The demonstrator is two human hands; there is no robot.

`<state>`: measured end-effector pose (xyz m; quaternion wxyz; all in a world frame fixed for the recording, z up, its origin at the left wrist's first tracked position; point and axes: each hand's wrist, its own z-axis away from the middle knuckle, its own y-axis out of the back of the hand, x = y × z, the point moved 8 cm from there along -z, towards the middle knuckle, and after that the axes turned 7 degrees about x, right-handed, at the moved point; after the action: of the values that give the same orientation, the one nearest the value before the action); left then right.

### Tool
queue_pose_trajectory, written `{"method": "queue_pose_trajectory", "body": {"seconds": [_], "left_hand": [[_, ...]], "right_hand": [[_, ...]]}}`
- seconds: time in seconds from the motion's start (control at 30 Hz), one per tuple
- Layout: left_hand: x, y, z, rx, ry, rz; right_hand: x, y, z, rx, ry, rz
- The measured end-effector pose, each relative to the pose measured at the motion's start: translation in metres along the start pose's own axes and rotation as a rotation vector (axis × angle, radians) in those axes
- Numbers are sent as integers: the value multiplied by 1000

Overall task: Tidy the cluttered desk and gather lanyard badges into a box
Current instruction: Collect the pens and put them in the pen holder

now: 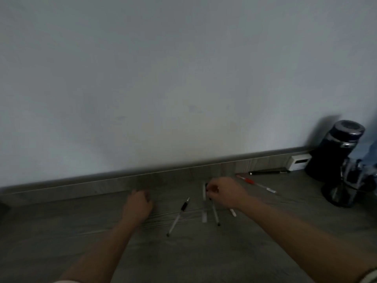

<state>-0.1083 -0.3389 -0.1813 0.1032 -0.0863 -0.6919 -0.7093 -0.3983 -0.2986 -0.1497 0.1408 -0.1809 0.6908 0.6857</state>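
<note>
The fingers point(212, 190) of the right hand point(224, 196) are curled close and pinched on the upper end of a grey pen point(215, 214), which lies slanted on the counter point(204, 258) well to the left of the dark flask point(336, 148). The left hand point(138, 207), farther left of the flask, is folded with its knuckles down. Whether anything is held inside cannot be told, since the fingers are hidden and blurred.

The step in hand is judged to be the gathering of loose pens. 1 black-grip pen point(179, 215) lies left of the pinched one, and a red pen point(255, 183) and a black marker point(269, 171) lie nearer the flask. The pinch is best kept firm near the pen's end, and the pen lifted clear before it is carried toward the clear holder point(342, 190) just in front of the flask, if that is its place. No lanyard badge and no box are seen in this view.
</note>
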Motion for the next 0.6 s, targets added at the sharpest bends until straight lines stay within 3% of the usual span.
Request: {"method": "queue_pose_trajectory", "body": {"seconds": [0.2, 0.3, 0.47, 0.6], "left_hand": [[22, -26, 28, -86, -128, 144], [44, -42, 39, -148, -205, 137], [56, -54, 31, -179, -255, 117], [60, -55, 23, -160, -270, 92]], "right_hand": [[-16, -50, -9, -56, -138, 180], [-12, -55, -8, -51, -211, 127], [12, -22, -6, 82, -348, -104], [41, 7, 4, 141, -395, -15]]}}
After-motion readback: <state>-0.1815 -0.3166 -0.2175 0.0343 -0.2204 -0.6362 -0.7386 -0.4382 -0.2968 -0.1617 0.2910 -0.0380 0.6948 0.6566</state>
